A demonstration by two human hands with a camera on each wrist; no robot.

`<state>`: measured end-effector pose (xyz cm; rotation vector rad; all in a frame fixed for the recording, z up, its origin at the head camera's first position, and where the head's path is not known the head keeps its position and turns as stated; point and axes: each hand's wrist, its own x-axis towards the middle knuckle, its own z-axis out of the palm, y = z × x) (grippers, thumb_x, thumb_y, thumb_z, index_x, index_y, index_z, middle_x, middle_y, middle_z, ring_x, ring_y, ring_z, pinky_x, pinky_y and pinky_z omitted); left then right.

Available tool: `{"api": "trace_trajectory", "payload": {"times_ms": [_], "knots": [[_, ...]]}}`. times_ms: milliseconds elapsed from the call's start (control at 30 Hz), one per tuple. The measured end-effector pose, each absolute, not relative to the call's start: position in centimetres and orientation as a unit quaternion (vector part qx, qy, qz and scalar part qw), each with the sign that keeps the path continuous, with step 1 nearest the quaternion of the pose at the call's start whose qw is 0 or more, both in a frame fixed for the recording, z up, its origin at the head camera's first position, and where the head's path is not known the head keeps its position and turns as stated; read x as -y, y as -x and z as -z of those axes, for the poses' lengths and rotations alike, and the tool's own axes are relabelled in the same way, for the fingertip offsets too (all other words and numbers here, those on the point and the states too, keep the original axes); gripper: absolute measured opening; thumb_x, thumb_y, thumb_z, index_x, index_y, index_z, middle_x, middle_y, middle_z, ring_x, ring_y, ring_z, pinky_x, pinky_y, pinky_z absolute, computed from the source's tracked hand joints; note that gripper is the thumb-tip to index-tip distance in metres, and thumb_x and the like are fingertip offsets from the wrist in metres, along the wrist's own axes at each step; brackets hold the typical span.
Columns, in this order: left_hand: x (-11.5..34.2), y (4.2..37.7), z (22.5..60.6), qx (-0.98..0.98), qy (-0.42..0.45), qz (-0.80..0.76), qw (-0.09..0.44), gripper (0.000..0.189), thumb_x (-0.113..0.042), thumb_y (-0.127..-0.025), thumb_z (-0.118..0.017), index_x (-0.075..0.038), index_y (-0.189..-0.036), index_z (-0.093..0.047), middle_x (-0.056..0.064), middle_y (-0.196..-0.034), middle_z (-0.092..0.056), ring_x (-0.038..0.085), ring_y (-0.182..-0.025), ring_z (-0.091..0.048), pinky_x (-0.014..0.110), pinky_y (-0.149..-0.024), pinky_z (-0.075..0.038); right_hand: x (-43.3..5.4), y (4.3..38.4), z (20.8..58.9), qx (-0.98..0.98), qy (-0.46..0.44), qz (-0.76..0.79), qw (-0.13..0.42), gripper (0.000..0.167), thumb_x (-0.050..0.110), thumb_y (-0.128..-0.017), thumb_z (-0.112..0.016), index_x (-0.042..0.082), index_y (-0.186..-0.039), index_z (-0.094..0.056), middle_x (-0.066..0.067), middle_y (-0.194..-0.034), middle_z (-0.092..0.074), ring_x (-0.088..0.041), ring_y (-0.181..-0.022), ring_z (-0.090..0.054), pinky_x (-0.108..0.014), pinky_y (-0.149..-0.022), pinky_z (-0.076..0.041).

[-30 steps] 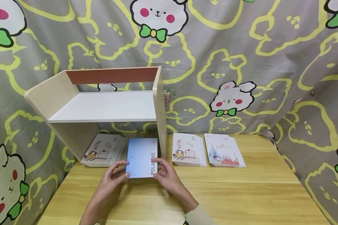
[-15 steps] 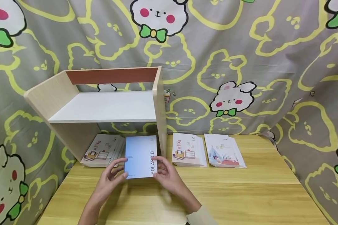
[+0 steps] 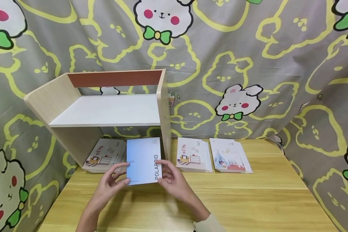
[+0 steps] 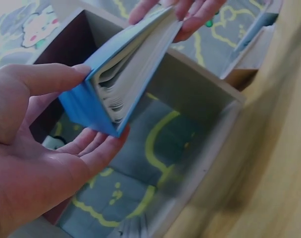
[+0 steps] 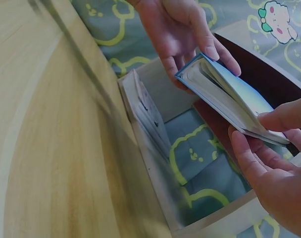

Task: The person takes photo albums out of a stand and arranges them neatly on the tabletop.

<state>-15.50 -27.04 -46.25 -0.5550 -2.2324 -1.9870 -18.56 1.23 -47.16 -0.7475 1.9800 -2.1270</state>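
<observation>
A light blue photo album (image 3: 142, 158) with "POLAROID" printed on its cover is held up in front of the shelf's lower compartment. My left hand (image 3: 108, 183) pinches its left edge, and my right hand (image 3: 174, 183) grips the right edge with thumb and fingers. In the left wrist view, the album (image 4: 135, 69) shows its page ends slightly fanned between the covers. The right wrist view also shows the pages parted a little near my right hand (image 5: 279, 163). The back cover is hidden in the head view.
A two-level wooden shelf (image 3: 107, 109) stands at the left of the table (image 3: 235, 199). One stack of illustrated booklets (image 3: 105, 154) lies in its lower compartment. Two more stacks, a left one (image 3: 191, 154) and a right one (image 3: 229, 156), lie right of the shelf. Patterned curtain hangs behind.
The album has risen slightly and looks larger, its left edge shifting a little left. My left hand has moved left with it; the right hand has barely moved.
</observation>
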Motion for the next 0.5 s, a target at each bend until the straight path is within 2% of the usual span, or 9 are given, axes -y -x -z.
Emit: {"api": "trace_trajectory", "payload": {"times_ms": [267,500], "knots": [[27.3,15.4,45.4,0.728,0.205,0.653,0.041,0.053,0.011,-0.093,-0.067,0.004,-0.142,-0.047,0.008,-0.150,-0.043,0.015,-0.128,-0.055,0.032,-0.097,-0.056,-1.4,18.0,46.3,-0.661,0.258,0.702,0.058,0.064,-0.013,-0.088,-0.063,0.019,-0.143,-0.055,-0.013,-0.124,-0.066,-0.026,-0.103,-0.067,-0.034,-0.088,-0.060],[26.9,15.2,45.0,0.726,0.228,0.646,0.057,0.056,0.014,-0.093,-0.065,0.004,-0.144,-0.045,0.007,-0.152,-0.040,0.015,-0.125,-0.056,0.029,-0.095,-0.056,-1.6,17.7,45.6,-0.656,0.263,0.706,0.049,0.067,-0.014,-0.089,-0.063,0.022,-0.144,-0.053,-0.012,-0.126,-0.064,-0.025,-0.103,-0.067,-0.035,-0.089,-0.059]]}}
